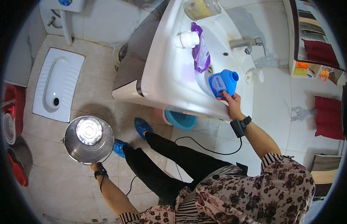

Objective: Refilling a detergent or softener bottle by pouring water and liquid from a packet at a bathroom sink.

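My left hand [94, 166] grips the rim or handle of a shiny metal bucket [89, 140], tilted so that its inside shows. With my right hand [231, 102] I hold a blue plastic bottle [221, 81], uncapped, over the near edge of the white washbasin [173, 84]. A purple plastic pouch [201, 53] lies in the basin beside the bottle, close to the drain. A white plastic cap or cup [187, 39] rests against the pouch's left side. Pale purple liquid [188, 73] spreads on the basin's surface.
A faucet [246, 43] stands at the basin's back, near a jar [202, 9] and a small white container [254, 76]. Under the basin is a blue tub [180, 119]. A squat toilet [58, 84] lies left, with red containers [15, 109] by the wall. Cables hang from both wrists.
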{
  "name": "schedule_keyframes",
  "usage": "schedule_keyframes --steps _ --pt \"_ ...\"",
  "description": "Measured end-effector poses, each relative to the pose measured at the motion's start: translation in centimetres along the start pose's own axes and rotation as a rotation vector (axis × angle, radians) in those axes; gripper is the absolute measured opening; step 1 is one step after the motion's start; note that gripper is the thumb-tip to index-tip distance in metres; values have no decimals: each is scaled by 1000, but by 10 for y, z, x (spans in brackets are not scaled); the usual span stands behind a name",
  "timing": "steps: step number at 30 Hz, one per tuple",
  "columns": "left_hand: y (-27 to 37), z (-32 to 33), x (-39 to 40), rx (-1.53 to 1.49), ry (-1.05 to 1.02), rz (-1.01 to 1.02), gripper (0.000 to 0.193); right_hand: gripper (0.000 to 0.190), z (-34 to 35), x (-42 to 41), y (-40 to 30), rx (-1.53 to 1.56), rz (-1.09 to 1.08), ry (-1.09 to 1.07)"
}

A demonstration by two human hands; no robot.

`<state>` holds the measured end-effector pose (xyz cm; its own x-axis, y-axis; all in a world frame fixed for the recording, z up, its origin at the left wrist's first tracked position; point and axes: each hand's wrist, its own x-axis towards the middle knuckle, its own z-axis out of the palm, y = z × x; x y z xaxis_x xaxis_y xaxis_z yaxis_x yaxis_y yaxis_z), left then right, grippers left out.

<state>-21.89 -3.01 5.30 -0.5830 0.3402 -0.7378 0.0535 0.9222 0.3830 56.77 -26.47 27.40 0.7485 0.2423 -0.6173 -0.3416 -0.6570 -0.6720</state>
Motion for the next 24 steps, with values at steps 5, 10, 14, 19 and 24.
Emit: schedule_keyframes --steps 5,10,14,19,24 --pt "-10 96 -7 1058 -382 828 21 24 23 4 2 -59 -83 45" --pt "33 92 31 583 72 902 42 24 85 27 34 74 -173 -30" --pt "82 168 -63 332 -90 964 36 27 112 40 73 -12 -303 -45" --pt "172 205 -171 296 -294 1364 31 31 195 42 98 -11 -448 -15" --pt "185 244 -231 345 -680 1349 31 31 269 29 131 -186 -404 34"
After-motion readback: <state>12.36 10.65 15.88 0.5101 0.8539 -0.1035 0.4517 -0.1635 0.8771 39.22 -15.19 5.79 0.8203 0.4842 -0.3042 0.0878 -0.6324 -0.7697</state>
